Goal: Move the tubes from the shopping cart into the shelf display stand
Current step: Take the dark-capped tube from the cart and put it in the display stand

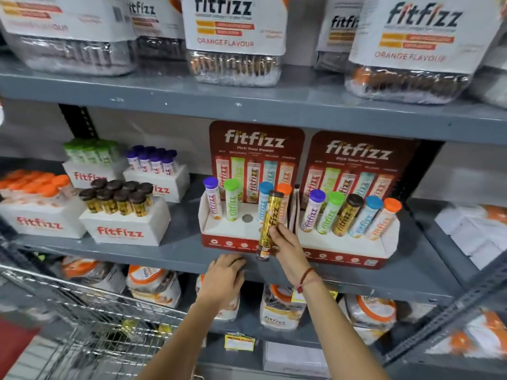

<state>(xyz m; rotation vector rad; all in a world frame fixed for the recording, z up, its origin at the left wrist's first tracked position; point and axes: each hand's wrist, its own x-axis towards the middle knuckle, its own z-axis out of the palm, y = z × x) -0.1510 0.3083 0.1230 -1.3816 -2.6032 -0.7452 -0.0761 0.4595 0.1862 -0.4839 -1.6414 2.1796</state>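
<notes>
My right hand [288, 242] grips a gold tube with a brown cap [270, 215], held upright in front of the left display stand [233, 237]. That stand holds a purple-capped tube [212, 198], a green-capped tube [231, 200], a blue-capped one [264, 198] and an orange-capped one [285, 190], with an empty middle hole [247, 218]. The right display stand [356, 250] has all its slots filled with tubes. My left hand [226, 278] rests on the grey shelf edge [164, 256]. The wire shopping cart [90, 319] is at lower left, with gold tubes [129, 325] inside.
White boxes of tubes [123, 229] stand on the left of the same shelf. Large jars [236, 37] fill the shelf above, and more jars [153, 286] sit on the shelf below. A dark upright post [422, 182] stands right of the stands.
</notes>
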